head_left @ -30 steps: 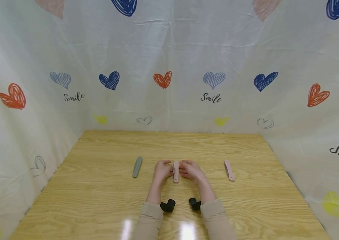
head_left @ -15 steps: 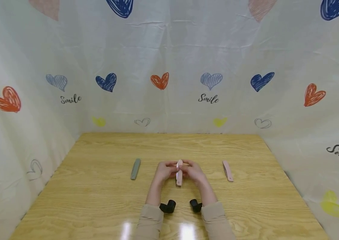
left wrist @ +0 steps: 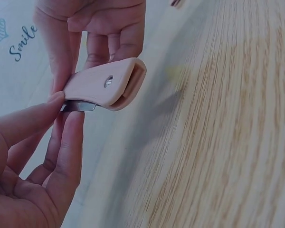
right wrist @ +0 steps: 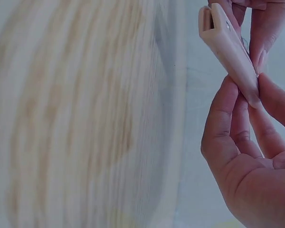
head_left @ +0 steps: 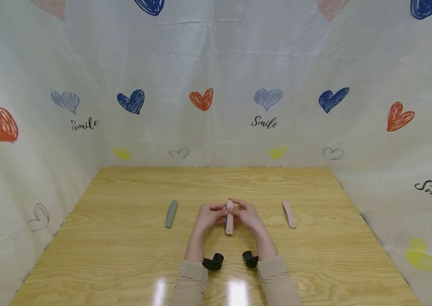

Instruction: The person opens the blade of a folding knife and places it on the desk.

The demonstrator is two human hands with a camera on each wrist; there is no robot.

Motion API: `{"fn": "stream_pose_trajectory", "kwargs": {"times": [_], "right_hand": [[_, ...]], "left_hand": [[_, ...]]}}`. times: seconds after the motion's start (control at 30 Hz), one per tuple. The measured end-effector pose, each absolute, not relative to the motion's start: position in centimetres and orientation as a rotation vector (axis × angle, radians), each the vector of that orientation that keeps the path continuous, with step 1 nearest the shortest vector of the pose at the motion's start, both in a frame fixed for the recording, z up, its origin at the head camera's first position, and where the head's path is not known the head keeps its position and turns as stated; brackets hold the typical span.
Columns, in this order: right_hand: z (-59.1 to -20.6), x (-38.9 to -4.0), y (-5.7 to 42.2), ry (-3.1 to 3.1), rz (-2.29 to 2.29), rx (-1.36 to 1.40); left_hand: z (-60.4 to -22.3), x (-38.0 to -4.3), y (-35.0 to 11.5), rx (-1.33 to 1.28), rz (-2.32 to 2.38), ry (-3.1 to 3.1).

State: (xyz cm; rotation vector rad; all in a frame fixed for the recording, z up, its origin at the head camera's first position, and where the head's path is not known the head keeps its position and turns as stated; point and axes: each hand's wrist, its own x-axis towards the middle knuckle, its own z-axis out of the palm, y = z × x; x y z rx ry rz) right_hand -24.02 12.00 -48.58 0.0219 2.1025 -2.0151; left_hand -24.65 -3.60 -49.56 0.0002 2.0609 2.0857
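A pink folding knife (head_left: 229, 226) is held between both hands, above the wooden table. My left hand (head_left: 207, 216) pinches the metal blade (left wrist: 80, 106) at the handle's side between thumb and fingertip. My right hand (head_left: 248, 216) grips the handle, thumb on one face and fingers on the other. In the left wrist view the pink handle (left wrist: 97, 85) shows a rivet and a slotted end; the blade lies mostly folded along it. In the right wrist view, my right fingers hold the handle's narrower end (right wrist: 237, 71).
On the wooden table (head_left: 124, 263) lie a similar grey-green folding knife (head_left: 171, 213) to the left and a second pink one (head_left: 289, 214) to the right. Black wrist cameras (head_left: 213, 262) sit at both sleeves. A white curtain (head_left: 231, 51) with printed hearts surrounds the table.
A second ago the pink folding knife was between my hands lower at the table. Both hands now hold it raised, with fingers pinching the blade and handle. The view has shifted slightly.
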Motion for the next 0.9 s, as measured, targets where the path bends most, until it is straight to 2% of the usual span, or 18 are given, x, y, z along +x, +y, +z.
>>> {"fn": "stream_pose_trajectory", "kwargs": {"times": [0.27,0.53,0.9], "right_hand": [[-48.65,-23.8,12.54,2.072,-2.085,-0.167],[-48.62,-24.13,11.99,2.061,-2.056,-0.013],[-48.56,-24.12,12.11,2.072,-2.051,-0.017]], "left_hand": [[-49.41,-24.75,-3.76,-0.009,2.119,2.004],[-49.72,-24.76,-4.12,0.028,2.164,1.951],[-49.68,-24.52,-4.28,0.076,2.177,1.937]]}}
